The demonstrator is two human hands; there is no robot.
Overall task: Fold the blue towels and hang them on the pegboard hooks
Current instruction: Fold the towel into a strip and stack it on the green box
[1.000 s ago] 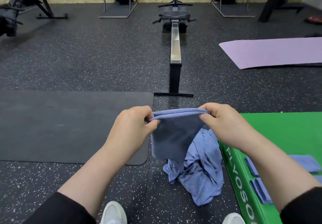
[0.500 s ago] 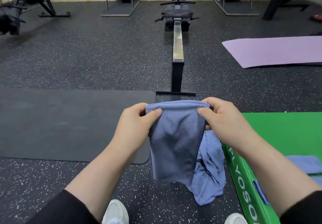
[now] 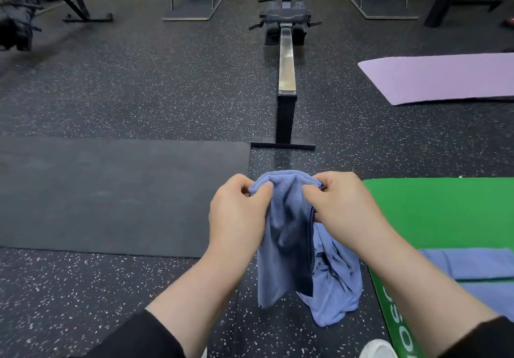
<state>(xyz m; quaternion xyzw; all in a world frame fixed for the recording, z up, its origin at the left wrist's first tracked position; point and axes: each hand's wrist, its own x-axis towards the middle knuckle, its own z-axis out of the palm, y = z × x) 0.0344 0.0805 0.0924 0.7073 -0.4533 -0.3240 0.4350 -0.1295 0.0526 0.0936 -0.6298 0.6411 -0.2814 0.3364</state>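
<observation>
Both hands, left (image 3: 239, 213) and right (image 3: 345, 210), pinch the towel's (image 3: 286, 235) top corners; soft, limp and light, it is best held there.

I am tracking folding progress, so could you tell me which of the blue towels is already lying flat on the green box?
The towel at the right edge, lying flat on the green box; another hangs from both hands, another lies crumpled on the floor.
</observation>
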